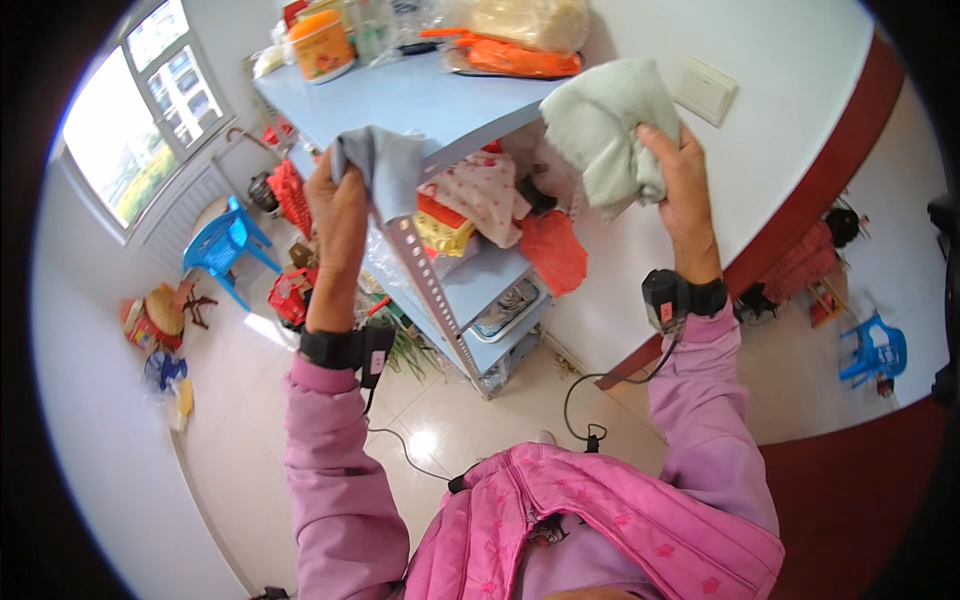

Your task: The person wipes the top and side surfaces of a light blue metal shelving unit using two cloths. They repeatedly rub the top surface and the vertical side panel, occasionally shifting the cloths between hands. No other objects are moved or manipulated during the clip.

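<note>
My left hand (337,217) grips a grey-blue cloth (390,169), which hangs over the near corner of a light-blue metal shelf unit (450,112). To the right, my right hand (679,180) holds a folded pale green cloth (611,127) with the thumb on top, beside the shelf's right end and in front of the white wall. On the top shelf stand a jar with an orange lid (321,46) and, further right, an orange item in clear plastic (517,56). Whether the grey-blue cloth touches the shelf surface I cannot tell.
Lower shelves hold bundled fabrics (480,195) and a patterned tray (510,307). The perforated metal post (431,289) stands close before me. A blue plastic chair (225,244) is at left. A light switch (705,90) is on the wall; another blue chair (874,349) is far right.
</note>
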The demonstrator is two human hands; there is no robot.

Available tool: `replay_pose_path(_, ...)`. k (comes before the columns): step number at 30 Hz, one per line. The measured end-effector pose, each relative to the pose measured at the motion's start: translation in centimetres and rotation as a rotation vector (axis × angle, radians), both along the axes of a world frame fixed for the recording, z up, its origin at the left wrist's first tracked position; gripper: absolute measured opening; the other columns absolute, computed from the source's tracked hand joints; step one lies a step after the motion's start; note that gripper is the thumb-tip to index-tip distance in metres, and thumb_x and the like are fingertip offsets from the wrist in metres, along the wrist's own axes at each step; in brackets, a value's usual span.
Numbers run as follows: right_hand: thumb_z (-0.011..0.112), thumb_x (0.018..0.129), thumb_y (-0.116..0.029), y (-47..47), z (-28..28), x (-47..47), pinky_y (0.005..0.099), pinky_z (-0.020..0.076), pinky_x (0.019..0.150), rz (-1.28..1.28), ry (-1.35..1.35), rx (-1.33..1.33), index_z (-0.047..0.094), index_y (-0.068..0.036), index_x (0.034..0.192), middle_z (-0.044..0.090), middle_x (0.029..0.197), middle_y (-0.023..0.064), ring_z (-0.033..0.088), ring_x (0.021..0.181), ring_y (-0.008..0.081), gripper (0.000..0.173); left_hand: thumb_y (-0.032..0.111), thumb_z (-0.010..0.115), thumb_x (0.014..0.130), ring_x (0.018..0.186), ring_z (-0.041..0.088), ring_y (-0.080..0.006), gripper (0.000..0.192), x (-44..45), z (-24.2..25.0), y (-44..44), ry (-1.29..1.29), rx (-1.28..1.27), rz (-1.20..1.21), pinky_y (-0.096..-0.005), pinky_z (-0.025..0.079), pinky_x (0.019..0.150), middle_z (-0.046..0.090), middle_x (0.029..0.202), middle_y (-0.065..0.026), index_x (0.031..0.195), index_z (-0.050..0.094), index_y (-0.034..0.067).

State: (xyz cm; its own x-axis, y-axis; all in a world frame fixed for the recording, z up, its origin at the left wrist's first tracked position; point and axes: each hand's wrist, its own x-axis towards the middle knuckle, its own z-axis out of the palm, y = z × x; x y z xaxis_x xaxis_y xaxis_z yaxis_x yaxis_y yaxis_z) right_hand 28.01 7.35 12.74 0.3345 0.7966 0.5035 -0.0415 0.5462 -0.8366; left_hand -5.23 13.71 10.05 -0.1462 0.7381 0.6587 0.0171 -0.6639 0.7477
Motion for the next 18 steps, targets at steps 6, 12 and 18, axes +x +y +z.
replay_pose_path(6,0.06,0.091,-0.016,4.3,4.7,-3.1,0.0262,0.0477,0.079,-0.261,-0.639,0.461,0.06,0.001,0.117,0.066,0.104,0.0077,0.06,0.089,0.0133,0.032,0.006,0.051,0.092,0.071,0.05,-0.0037,0.016,0.2,0.0,0.4,-0.106,-0.003,-0.057,-0.0202,0.041,0.062,0.06,0.08,0.0032,0.095,0.065,-0.001)
replay_pose_path(12,0.066,0.083,-0.039,10.8,1.9,-10.1,0.0388,0.0469,0.092,-0.135,-1.176,0.419,0.064,-0.009,0.117,0.062,0.121,0.0131,0.059,0.108,0.0319,0.045,0.019,0.053,0.095,0.088,0.062,-0.0144,0.026,-3.3,-0.6,0.8,-0.44,-0.08,-0.297,-0.0264,0.051,0.068,0.063,0.106,-0.0039,0.117,0.058,0.005)
replay_pose_path(18,0.066,0.083,-0.045,12.5,0.7,-10.8,0.0379,0.0469,0.093,-0.031,-1.154,0.261,0.064,-0.013,0.12,0.063,0.12,0.0123,0.059,0.109,0.0303,0.049,0.035,0.054,0.096,0.116,0.057,-0.0272,0.047,-13.0,-9.9,-2.3,-0.407,-0.046,-0.259,-0.0422,0.051,0.093,0.055,0.13,-0.0087,0.134,0.045,0.008)
